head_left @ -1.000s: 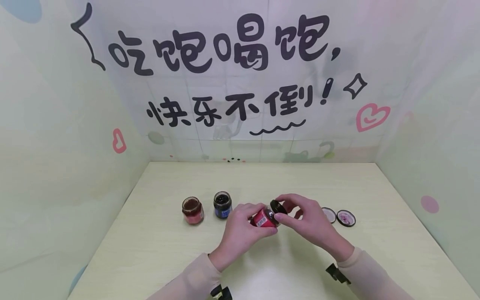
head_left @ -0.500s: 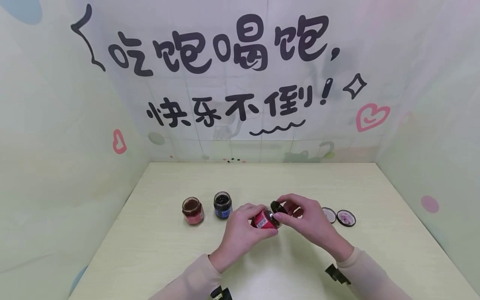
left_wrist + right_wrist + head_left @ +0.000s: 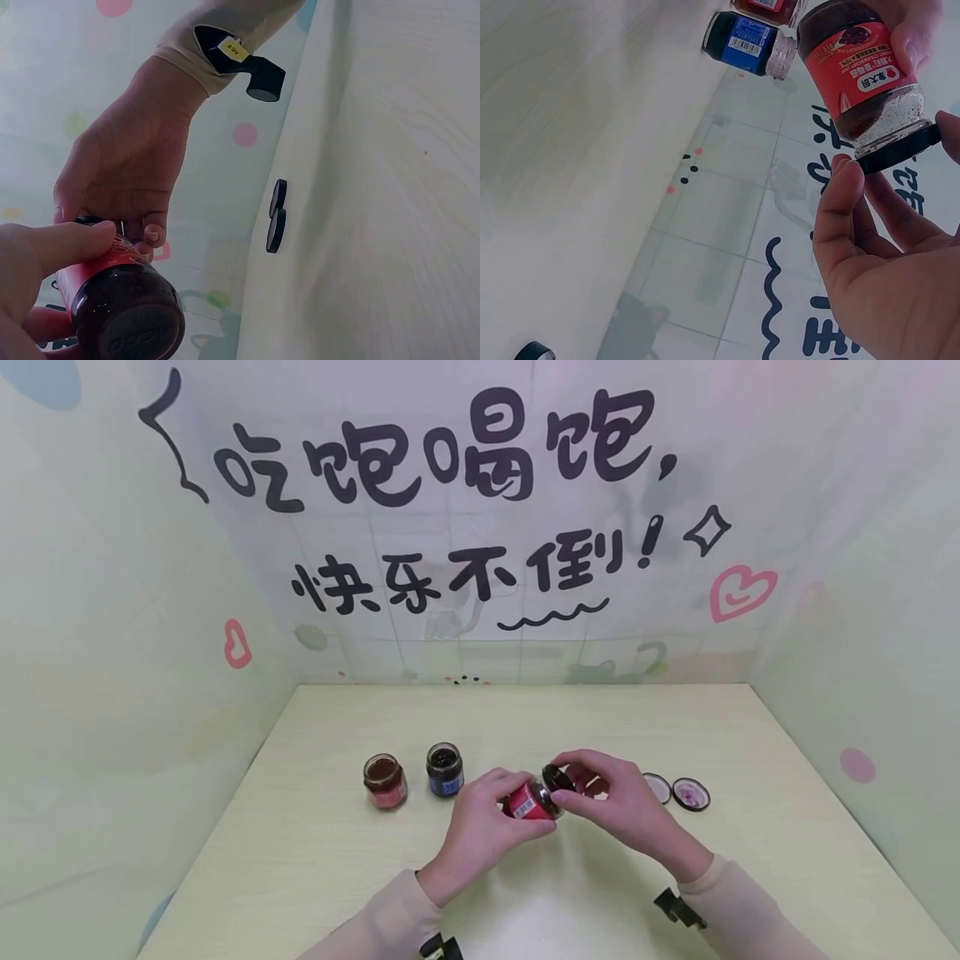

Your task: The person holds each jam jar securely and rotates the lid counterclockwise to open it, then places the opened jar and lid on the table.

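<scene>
A glass jam jar (image 3: pixel 859 67) with a red label and dark contents is held tilted above the table. My left hand (image 3: pixel 483 810) grips it round the body, the thumb across the label in the left wrist view. On the jar's mouth sits a black lid (image 3: pixel 900 148), slightly askew to the glass rim. The fingers and thumb of my right hand (image 3: pixel 615 793) pinch this lid by its edge. Jar bottom (image 3: pixel 139 330) shows dark in the left wrist view.
Left of the hands stand two lidless jars, one with a pink-red label (image 3: pixel 387 793) and one with a blue label (image 3: pixel 446 772). Two lids, a white-lined lid (image 3: pixel 657 788) and a patterned lid (image 3: pixel 691 794), lie on the table (image 3: pixel 315 877) behind the right hand. Printed cloth walls (image 3: pixel 135 610) surround the table.
The hands and jar stay nearly in place. The black lid tilts a little differently against the jar's mouth, and the right fingers shift slightly on it.
</scene>
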`<state>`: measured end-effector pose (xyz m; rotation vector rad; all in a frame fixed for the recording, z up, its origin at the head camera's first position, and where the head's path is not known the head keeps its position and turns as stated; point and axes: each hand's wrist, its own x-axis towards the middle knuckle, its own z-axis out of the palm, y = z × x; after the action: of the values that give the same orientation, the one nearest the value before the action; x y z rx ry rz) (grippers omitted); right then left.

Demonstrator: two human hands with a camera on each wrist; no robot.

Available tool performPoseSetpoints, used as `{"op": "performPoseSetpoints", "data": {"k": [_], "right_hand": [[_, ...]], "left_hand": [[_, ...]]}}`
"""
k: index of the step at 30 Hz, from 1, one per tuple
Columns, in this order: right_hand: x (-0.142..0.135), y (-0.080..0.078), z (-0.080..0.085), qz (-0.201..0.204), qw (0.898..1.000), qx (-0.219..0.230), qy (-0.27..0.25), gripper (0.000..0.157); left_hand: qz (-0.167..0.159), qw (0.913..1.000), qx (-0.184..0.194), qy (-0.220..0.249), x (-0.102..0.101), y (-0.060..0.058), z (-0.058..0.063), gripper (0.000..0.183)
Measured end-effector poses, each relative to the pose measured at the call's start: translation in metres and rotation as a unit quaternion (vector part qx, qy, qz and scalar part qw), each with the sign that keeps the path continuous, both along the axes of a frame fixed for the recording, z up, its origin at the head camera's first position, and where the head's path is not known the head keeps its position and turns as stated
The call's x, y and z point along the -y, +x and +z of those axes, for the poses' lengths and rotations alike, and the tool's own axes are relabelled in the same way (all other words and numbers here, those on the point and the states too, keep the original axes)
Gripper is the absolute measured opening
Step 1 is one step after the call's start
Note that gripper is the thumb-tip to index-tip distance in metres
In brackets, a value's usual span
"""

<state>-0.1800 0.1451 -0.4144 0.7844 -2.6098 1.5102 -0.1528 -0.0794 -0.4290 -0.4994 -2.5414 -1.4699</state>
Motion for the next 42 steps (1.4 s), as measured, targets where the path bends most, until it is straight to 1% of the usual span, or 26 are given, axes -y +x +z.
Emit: {"op": "performPoseSetpoints", "data": {"k": [5, 12, 20, 23, 35, 42], "right_hand": [[-0.0006, 0.0, 0.0001, 0.005, 1.0, 0.007, 0.004, 0.035], [-0.0011, -0.0011, 0.0004, 0.015, 1.0, -0.001, 0.006, 0.037], [-0.0033, -0.001, 0.0007, 0.025, 1.0, 0.0, 0.013, 0.037], [-0.0041, -0.0014, 0.0006, 0.032, 0.999, -0.007, 0.014, 0.038], [-0.007, -0.0006, 0.001, 0.047, 0.999, -0.012, 0.015, 0.045], [-0.0077, -0.0001, 0.0009, 0.05, 0.999, -0.008, 0.015, 0.044]], "left_hand": [[0.001, 1.0, -0.001, -0.002, 0.0001, 0.0007, -0.0011, 0.052], [-0.003, 1.0, 0.003, 0.004, 0.0006, 0.0014, -0.0013, 0.052], [-0.001, 1.0, 0.006, 0.002, 0.0002, 0.0004, -0.0019, 0.052], [-0.001, 1.0, 0.009, 0.0, 0.0001, 0.0002, -0.002, 0.053], [-0.004, 0.9999, 0.005, -0.008, 0.0004, 0.0007, -0.0025, 0.054], [-0.005, 0.9999, 0.003, -0.008, 0.0004, 0.0008, -0.0047, 0.053]]}}
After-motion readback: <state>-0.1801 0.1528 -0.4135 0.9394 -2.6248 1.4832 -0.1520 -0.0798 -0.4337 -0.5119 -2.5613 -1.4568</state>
